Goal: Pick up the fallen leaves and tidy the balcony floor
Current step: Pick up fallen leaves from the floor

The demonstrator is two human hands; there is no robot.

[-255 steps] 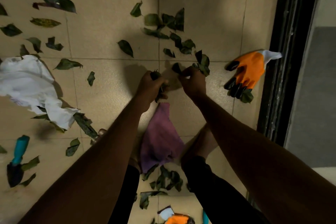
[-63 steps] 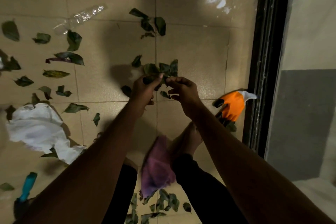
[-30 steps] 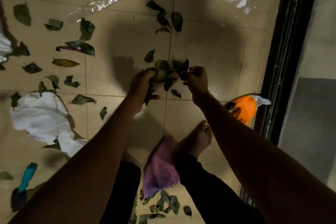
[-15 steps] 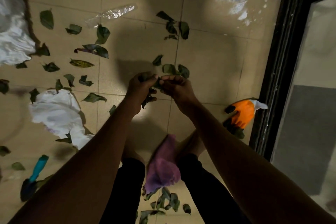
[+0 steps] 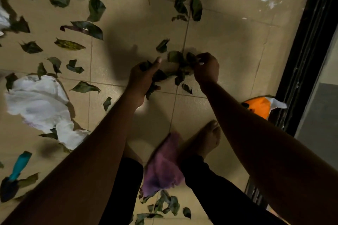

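Left forearm and right forearm bare to the lower frame edge. Black trousers, lower centre. Bare foot just above them.

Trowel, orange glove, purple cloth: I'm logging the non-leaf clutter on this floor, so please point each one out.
Trowel (image 5: pixel 16 172): head view, on the teal handle.
Orange glove (image 5: pixel 259 108): head view, on the orange body.
Purple cloth (image 5: pixel 162 168): head view, on its middle.
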